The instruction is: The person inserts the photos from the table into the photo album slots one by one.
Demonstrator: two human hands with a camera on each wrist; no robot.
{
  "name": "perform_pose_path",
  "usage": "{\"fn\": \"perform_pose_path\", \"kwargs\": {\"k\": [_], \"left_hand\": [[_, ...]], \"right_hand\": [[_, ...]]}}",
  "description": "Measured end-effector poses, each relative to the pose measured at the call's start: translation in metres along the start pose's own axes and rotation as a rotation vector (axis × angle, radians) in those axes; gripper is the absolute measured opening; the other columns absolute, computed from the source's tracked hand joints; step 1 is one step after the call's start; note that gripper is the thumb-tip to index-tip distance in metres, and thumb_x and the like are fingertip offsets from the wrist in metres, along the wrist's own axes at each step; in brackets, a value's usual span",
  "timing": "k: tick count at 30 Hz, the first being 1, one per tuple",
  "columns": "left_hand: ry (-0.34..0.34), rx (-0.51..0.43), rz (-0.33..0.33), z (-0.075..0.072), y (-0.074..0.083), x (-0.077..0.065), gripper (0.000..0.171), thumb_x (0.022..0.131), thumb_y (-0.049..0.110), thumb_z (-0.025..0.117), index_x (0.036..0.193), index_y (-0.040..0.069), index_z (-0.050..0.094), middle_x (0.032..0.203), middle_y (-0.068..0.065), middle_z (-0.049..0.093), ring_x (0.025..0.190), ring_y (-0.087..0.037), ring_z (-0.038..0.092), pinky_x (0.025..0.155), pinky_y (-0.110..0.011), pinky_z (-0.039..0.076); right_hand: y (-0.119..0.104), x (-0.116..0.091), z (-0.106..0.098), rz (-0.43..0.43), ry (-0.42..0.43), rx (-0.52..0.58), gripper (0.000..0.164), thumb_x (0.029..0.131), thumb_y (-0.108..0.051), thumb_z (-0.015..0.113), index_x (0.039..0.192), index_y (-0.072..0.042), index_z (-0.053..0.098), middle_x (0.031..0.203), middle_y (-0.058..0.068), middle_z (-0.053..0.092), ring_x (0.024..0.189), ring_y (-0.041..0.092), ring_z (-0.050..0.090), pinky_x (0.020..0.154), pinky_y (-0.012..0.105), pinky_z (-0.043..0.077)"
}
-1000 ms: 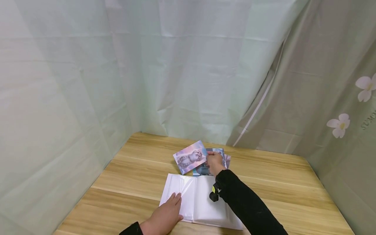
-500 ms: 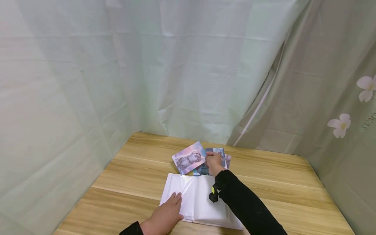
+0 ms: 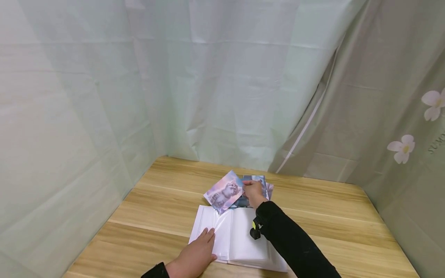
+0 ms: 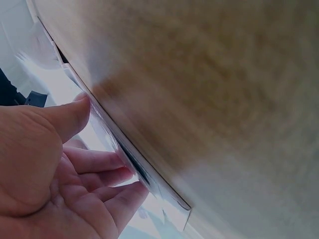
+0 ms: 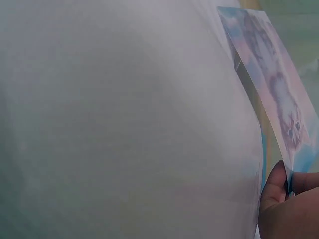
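A photo album (image 3: 248, 235) lies open near the front of the table, its white pages behind clear plastic sleeves. On its left page rests my left hand (image 3: 197, 253), fingers extended, and the left wrist view shows its fingertips (image 4: 132, 186) touching the album's edge. My right hand (image 3: 253, 193) pinches a pink and blue kitten picture card (image 3: 224, 192) by its right end. The card is tilted, its lower corner over the album's top edge. In the right wrist view thumb and finger grip the card (image 5: 276, 74) at one corner.
Behind the right hand lie other picture cards (image 3: 255, 178), partly covered by the hand and the held card. The wooden table (image 3: 323, 216) extends to both sides. Pale curtains (image 3: 226, 96) hang along its back and sides.
The kitten card has turned and come down a little toward the album, its lower corner now over the album's top edge. My left hand has stayed put.
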State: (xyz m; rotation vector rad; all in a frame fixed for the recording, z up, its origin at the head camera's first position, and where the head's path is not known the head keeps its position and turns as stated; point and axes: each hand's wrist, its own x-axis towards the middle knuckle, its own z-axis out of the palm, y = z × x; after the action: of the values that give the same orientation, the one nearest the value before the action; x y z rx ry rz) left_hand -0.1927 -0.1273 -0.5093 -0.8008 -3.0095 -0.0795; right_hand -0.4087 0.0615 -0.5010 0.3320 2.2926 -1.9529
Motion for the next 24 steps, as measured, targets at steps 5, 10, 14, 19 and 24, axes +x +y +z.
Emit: {"fn": "perform_pose_path", "kwargs": {"k": [5,10,14,19,24], "left_hand": [[-0.016,-0.005,-0.006,-0.001,0.000,0.001,0.057,0.094,0.036,0.065,0.128,-0.010,0.062,0.137,-0.022,0.058,0.129,-0.039,0.054,0.105,-0.039,0.047],[-0.024,-0.010,-0.007,-0.001,-0.001,0.001,0.057,0.094,0.036,0.066,0.128,-0.010,0.062,0.137,-0.022,0.058,0.129,-0.039,0.053,0.105,-0.039,0.047],[-0.019,-0.002,0.001,-0.001,-0.002,0.000,0.057,0.094,0.036,0.066,0.128,-0.010,0.062,0.136,-0.023,0.058,0.129,-0.039,0.053,0.105,-0.039,0.046],[0.003,-0.006,0.003,0.001,-0.002,-0.001,0.057,0.093,0.035,0.067,0.127,-0.011,0.062,0.135,-0.024,0.058,0.128,-0.040,0.054,0.105,-0.038,0.046],[0.025,0.007,-0.001,0.004,-0.001,0.000,0.058,0.093,0.036,0.067,0.126,-0.011,0.062,0.135,-0.024,0.058,0.126,-0.040,0.055,0.104,-0.038,0.047]], "right_hand": [[0.000,0.002,-0.002,-0.027,-0.015,-0.069,0.019,0.098,-0.002,0.059,0.114,-0.001,0.070,0.097,0.012,0.063,0.063,0.020,0.053,0.049,0.029,0.037],[-0.002,0.004,-0.006,-0.068,-0.043,-0.156,0.017,0.099,-0.004,0.059,0.112,-0.003,0.071,0.098,0.012,0.064,0.060,0.020,0.053,0.047,0.031,0.039],[-0.005,0.007,-0.008,-0.148,-0.079,-0.211,0.018,0.100,-0.005,0.059,0.113,-0.004,0.071,0.104,0.013,0.065,0.067,0.020,0.056,0.052,0.031,0.045],[-0.009,0.010,-0.008,-0.229,-0.111,-0.270,0.017,0.099,-0.004,0.060,0.112,-0.003,0.071,0.108,0.013,0.066,0.078,0.021,0.058,0.051,0.032,0.050],[-0.013,0.013,-0.007,-0.227,-0.118,-0.293,0.017,0.098,-0.003,0.060,0.110,-0.003,0.072,0.108,0.012,0.067,0.083,0.021,0.059,0.055,0.033,0.054]]}}
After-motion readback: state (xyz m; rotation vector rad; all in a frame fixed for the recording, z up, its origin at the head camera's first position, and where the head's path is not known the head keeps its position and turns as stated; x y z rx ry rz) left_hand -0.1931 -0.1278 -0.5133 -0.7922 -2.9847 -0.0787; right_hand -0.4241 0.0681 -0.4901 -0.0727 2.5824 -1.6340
